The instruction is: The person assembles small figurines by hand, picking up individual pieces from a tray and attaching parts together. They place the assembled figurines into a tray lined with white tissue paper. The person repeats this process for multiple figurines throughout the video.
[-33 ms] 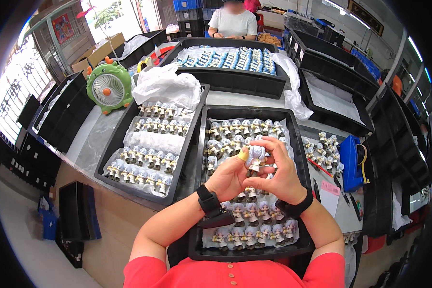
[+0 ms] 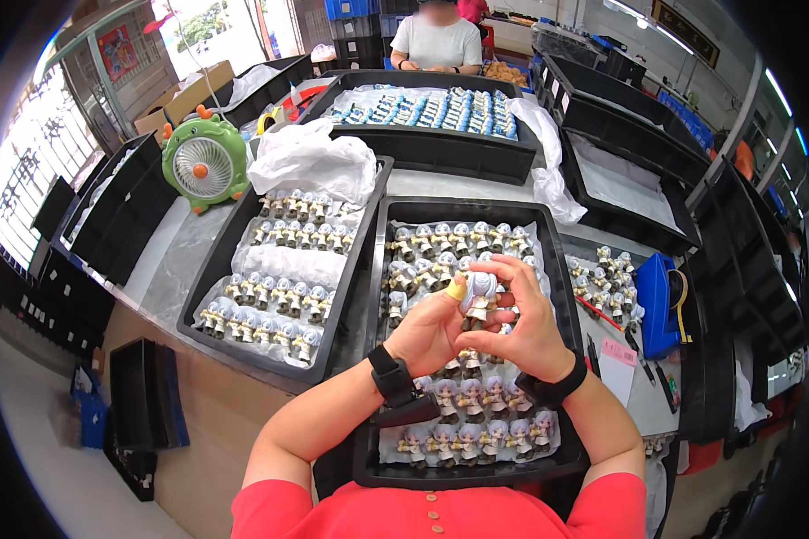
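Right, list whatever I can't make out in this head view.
All in the head view:
Face of the small, pale-haired plastic figurine: not visible, apparently turned away.
Middle rows in the near black rectangular tray: partly hidden by the left hand and right hand.
Details of the small blue-and-white items: too small.
Red buttoned shirt: cut off by the lower edge.

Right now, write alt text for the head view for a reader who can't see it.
A person's left hand and right hand hold a small pale-haired figurine above a black tray lined with similar figurines. To the left are a second tray of figurines and a green fan.
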